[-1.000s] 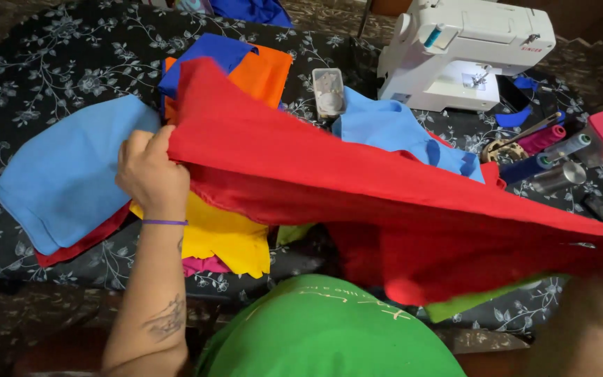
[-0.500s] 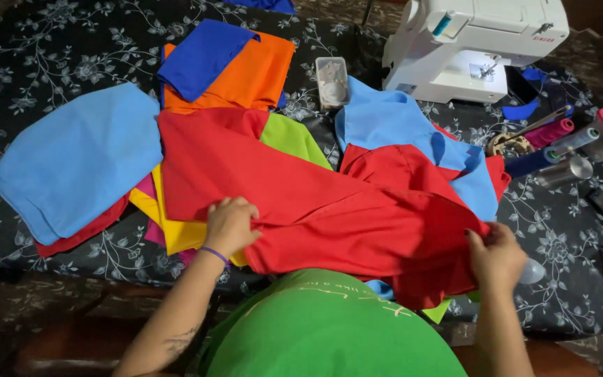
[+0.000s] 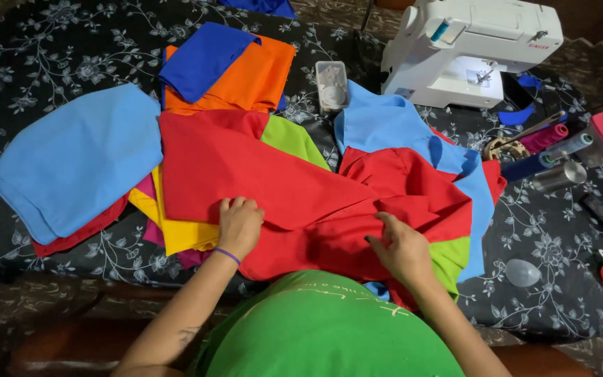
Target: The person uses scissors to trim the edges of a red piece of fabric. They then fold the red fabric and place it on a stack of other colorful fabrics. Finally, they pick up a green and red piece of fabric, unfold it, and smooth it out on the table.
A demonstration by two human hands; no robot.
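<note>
Both hands are down flat on the big red cloth (image 3: 266, 185), well apart from each other. The left hand (image 3: 239, 225) has its fingers curled loosely and knuckles up, pressing on the cloth's near edge, with a thin purple band (image 3: 227, 255) on the wrist. The right hand (image 3: 403, 248) is spread more open, fingers stretched toward the left hand, palm resting on a bunched-up, wrinkled part of the same red fabric. Neither hand is really gripping anything, they're just laid on it.

The red cloth looks like soft matte knit: smooth and flat out past the left hand, crumpled into folds beyond the right one. Under it there's a whole pile: a yellow piece (image 3: 179, 234) poking out just left of the left hand, lime green (image 3: 293, 141) peeking out above it, and another bit of green (image 3: 451, 260) right beside the right hand. Further left sits a folded light blue piece (image 3: 78, 160), and beyond the left hand an orange stack (image 3: 246, 77) with a royal blue piece (image 3: 204, 59) on top. More light blue fabric (image 3: 392, 126) lies past the right hand.

Far beyond the right hand is a white sewing machine (image 3: 479, 49), with thread spools (image 3: 556, 143) and a small clear plastic box (image 3: 331, 85) nearby. It's all on a black tablecloth with a pale floral print (image 3: 50, 49). The person's green shirt (image 3: 329, 328) fills the bottom.
</note>
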